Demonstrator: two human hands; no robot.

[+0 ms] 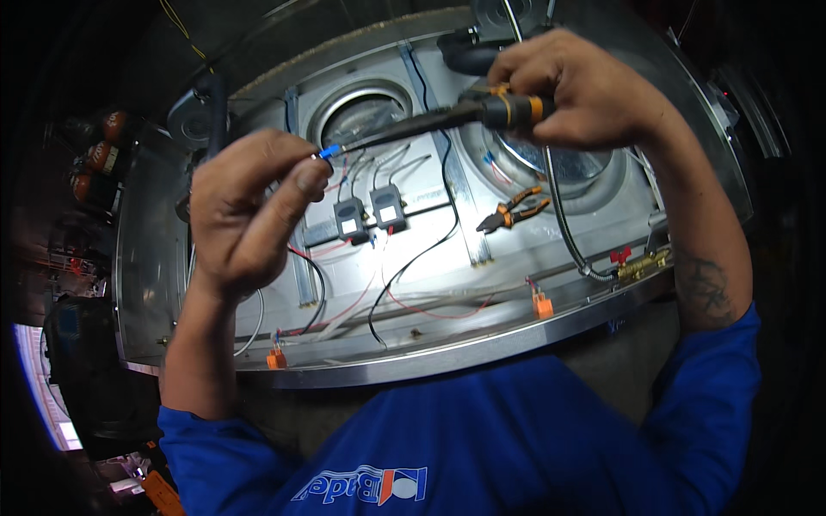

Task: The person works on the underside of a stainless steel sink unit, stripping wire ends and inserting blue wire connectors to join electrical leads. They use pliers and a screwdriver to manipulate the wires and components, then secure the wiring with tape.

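Pliers [430,123] with dark, slender jaws sit in the right hand [585,90], its fingers wrapped around the handles. The left hand [245,206] pinches a small blue connector [328,152] between thumb and fingers, above the metal panel [512,262], right by the pliers' tip; whether they touch, I cannot tell. This looks like crimping; next probably calls for steady alignment, then a squeeze.

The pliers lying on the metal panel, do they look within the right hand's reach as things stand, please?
Probably not right away: the right hand looks occupied, gripping the long-nosed pliers. Once free, it likely could, as nothing covers the lying pliers.
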